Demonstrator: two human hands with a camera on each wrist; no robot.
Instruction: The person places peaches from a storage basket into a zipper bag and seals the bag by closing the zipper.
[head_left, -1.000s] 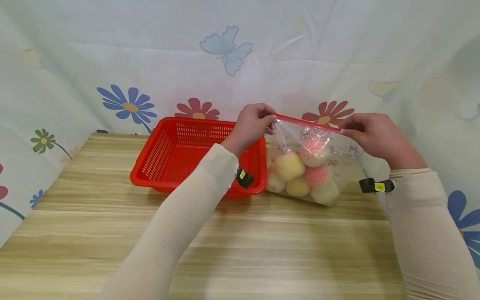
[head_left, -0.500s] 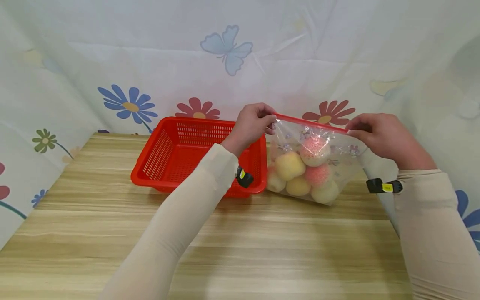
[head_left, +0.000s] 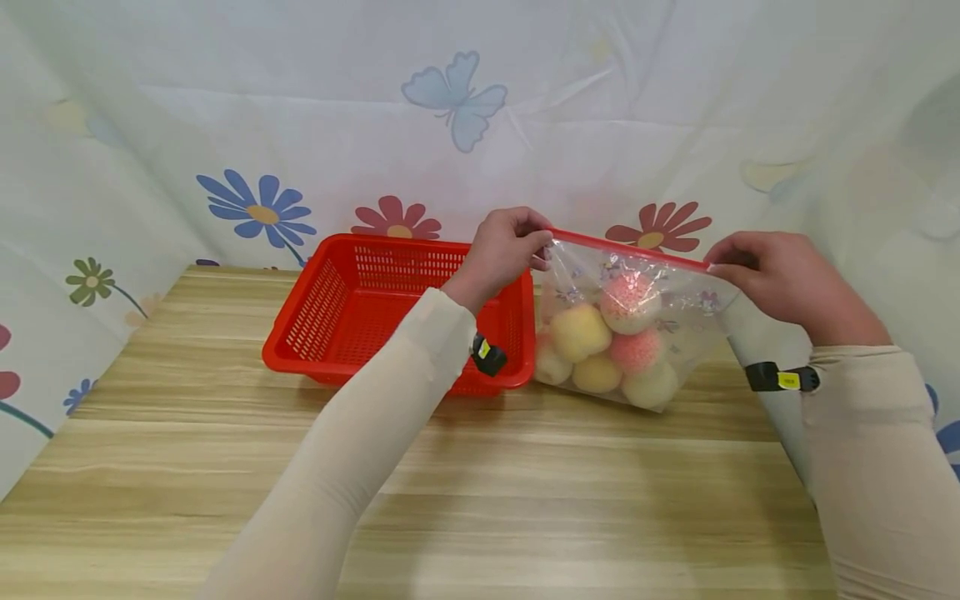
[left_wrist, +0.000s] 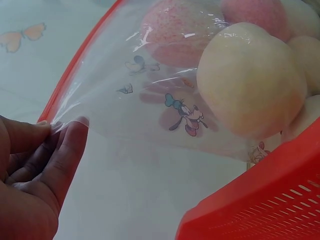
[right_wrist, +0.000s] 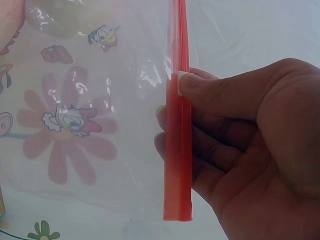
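A clear zip bag (head_left: 690, 321) with a red top strip (head_left: 630, 249) and printed cartoon figures stands upright on the table. Several round pink and pale yellow fruits (head_left: 581, 331), resembling peaches, fill its lower part. My left hand (head_left: 506, 250) pinches the bag's top left corner between thumb and fingers; the left wrist view shows the film (left_wrist: 125, 110) stretched from that grip. Near the strip's right end, my right hand (head_left: 776, 275) pinches the red strip. Its thumb (right_wrist: 225, 95) lies on one side, with fingertips behind. A small white spot at the thumb tip is unclear.
A red plastic basket (head_left: 277, 357) with slotted walls stands directly left of the bag, partly behind my left forearm. The wooden table (head_left: 600, 500) extends toward me. A white flower-printed cloth (head_left: 337, 133) hangs behind and at both sides.
My right hand has slid to the right and slightly down along the red strip toward its end. The left hand, bag, fruits and basket have stayed nearly in place.
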